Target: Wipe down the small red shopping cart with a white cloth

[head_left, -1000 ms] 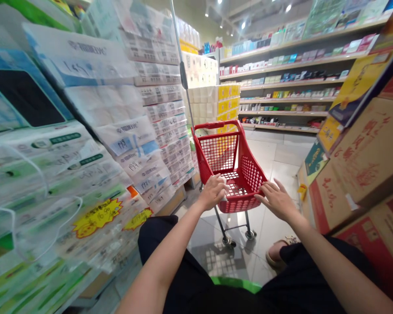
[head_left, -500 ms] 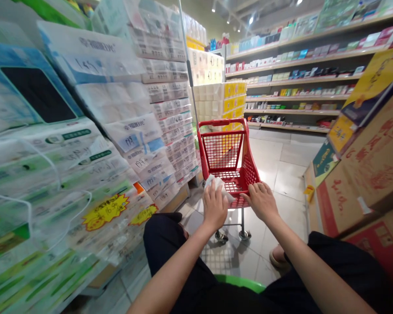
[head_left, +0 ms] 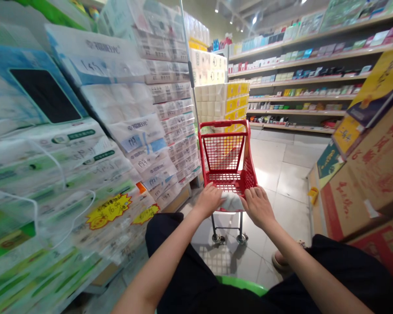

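At the far left, stacked paper packs (head_left: 131,131) rise beside the aisle with a white cord (head_left: 93,198) looped in front of them; a wide swing of the left elbow could catch that loop or nudge the lower packs. Next comes the thin pole (head_left: 191,74) that rises at the back left of the red cart (head_left: 224,136), close to the packs, so a twist of the cart might knock its shaft against the stack. The left hand (head_left: 208,200) lies at the near left corner of the basket, fingers bent and close together against a white cloth (head_left: 233,202); whether they pinch it, I cannot tell. The cloth spans the near rim between both hands, and if one side is held loosely it could bunch, slip off the edge or snag in the mesh. Below, the cart stands on caster wheels (head_left: 218,239), so hard pressure forward would probably roll it away from the hands. The right hand (head_left: 258,207) clasps the near right corner, fingers together over the rim, thumb on the near side; an uneven pull there could swing the basket towards the cartons (head_left: 376,148) at the far right.
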`<action>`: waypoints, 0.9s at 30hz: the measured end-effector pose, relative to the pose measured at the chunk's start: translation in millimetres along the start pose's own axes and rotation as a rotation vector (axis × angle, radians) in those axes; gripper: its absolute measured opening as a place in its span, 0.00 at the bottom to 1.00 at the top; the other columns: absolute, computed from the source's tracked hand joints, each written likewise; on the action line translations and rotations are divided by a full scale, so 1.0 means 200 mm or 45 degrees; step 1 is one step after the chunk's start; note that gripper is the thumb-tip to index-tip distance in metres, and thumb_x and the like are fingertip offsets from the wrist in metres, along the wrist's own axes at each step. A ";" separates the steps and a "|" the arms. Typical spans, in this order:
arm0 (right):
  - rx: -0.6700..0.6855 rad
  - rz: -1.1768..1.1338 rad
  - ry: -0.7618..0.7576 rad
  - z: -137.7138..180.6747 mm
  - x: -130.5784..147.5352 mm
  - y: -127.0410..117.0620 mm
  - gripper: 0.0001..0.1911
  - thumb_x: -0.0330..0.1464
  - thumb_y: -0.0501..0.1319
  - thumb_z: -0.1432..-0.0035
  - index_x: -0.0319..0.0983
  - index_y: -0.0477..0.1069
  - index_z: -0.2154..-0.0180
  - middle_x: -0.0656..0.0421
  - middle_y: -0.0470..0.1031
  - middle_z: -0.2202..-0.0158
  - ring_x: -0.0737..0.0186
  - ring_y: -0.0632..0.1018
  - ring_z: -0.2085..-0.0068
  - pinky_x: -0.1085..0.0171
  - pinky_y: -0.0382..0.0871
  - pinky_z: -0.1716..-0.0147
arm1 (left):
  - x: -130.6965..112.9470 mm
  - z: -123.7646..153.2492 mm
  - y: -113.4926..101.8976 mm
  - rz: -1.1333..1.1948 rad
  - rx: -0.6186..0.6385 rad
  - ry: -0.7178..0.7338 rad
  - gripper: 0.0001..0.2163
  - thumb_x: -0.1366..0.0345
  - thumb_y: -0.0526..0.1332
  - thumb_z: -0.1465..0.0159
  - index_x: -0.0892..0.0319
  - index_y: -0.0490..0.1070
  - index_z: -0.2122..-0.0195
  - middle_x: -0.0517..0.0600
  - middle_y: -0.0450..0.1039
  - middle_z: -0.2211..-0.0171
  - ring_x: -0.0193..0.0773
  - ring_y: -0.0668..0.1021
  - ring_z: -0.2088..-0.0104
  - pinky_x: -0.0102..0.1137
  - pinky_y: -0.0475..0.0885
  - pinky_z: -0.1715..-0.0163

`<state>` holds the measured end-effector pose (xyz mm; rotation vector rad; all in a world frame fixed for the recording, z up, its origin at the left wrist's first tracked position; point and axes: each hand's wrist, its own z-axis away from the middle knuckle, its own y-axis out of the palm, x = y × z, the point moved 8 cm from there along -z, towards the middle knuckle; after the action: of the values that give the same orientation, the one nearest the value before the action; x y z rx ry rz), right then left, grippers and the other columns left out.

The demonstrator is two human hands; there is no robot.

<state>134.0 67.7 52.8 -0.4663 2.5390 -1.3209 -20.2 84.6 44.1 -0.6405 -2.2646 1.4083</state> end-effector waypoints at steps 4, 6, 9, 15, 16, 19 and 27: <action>0.008 -0.060 0.001 0.01 0.05 -0.03 0.12 0.36 0.46 0.33 0.40 0.64 0.65 0.54 0.67 0.65 0.54 0.66 0.56 0.52 0.50 0.41 | -0.14 -0.09 0.05 -0.003 0.035 0.006 0.11 0.56 0.57 0.33 0.60 0.67 0.62 0.54 0.74 0.64 0.44 0.76 0.60 0.39 0.69 0.55; 0.018 -0.068 0.006 0.02 0.06 -0.03 0.12 0.35 0.46 0.34 0.40 0.64 0.65 0.54 0.67 0.66 0.54 0.66 0.56 0.52 0.50 0.40 | -0.22 -0.13 0.06 0.033 0.025 0.011 0.08 0.60 0.55 0.32 0.60 0.66 0.61 0.53 0.74 0.63 0.44 0.76 0.61 0.38 0.69 0.58; 0.027 -0.075 0.005 0.03 0.05 -0.04 0.12 0.36 0.46 0.34 0.40 0.64 0.65 0.54 0.67 0.66 0.54 0.66 0.56 0.51 0.51 0.40 | -0.28 -0.15 0.06 0.094 0.035 0.049 0.05 0.64 0.55 0.33 0.58 0.66 0.60 0.52 0.74 0.63 0.42 0.76 0.61 0.35 0.69 0.60; 0.093 -0.211 -0.127 0.05 0.11 -0.09 0.14 0.40 0.46 0.33 0.41 0.66 0.63 0.55 0.70 0.65 0.55 0.69 0.57 0.51 0.54 0.42 | -0.17 -0.09 0.04 0.161 0.106 0.108 0.06 0.60 0.56 0.33 0.57 0.67 0.61 0.50 0.75 0.62 0.41 0.77 0.60 0.32 0.69 0.61; 0.099 -0.243 -0.146 0.05 0.14 -0.10 0.14 0.41 0.47 0.33 0.41 0.67 0.61 0.55 0.71 0.64 0.55 0.69 0.57 0.51 0.55 0.42 | -0.14 -0.07 0.03 0.182 0.115 0.116 0.07 0.59 0.56 0.33 0.57 0.67 0.61 0.50 0.75 0.62 0.41 0.77 0.59 0.32 0.69 0.61; 0.103 -0.351 -0.164 0.06 0.20 -0.10 0.17 0.43 0.49 0.34 0.40 0.66 0.53 0.53 0.73 0.60 0.53 0.70 0.53 0.51 0.58 0.43 | -0.05 0.01 0.00 0.276 0.128 0.079 0.09 0.58 0.58 0.35 0.55 0.67 0.58 0.50 0.75 0.60 0.43 0.77 0.58 0.33 0.69 0.58; 0.022 -0.455 -0.033 -0.09 0.22 -0.18 0.24 0.46 0.47 0.34 0.40 0.59 0.43 0.49 0.67 0.44 0.51 0.65 0.42 0.52 0.59 0.44 | 0.14 0.03 -0.16 1.355 -0.181 -0.091 0.17 0.65 0.55 0.36 0.54 0.56 0.47 0.54 0.61 0.42 0.43 0.72 0.46 0.41 0.68 0.47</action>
<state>94.2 44.9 88.9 -0.9632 2.5001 -1.4361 -50.7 83.6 74.3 -2.0661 -2.1231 1.6640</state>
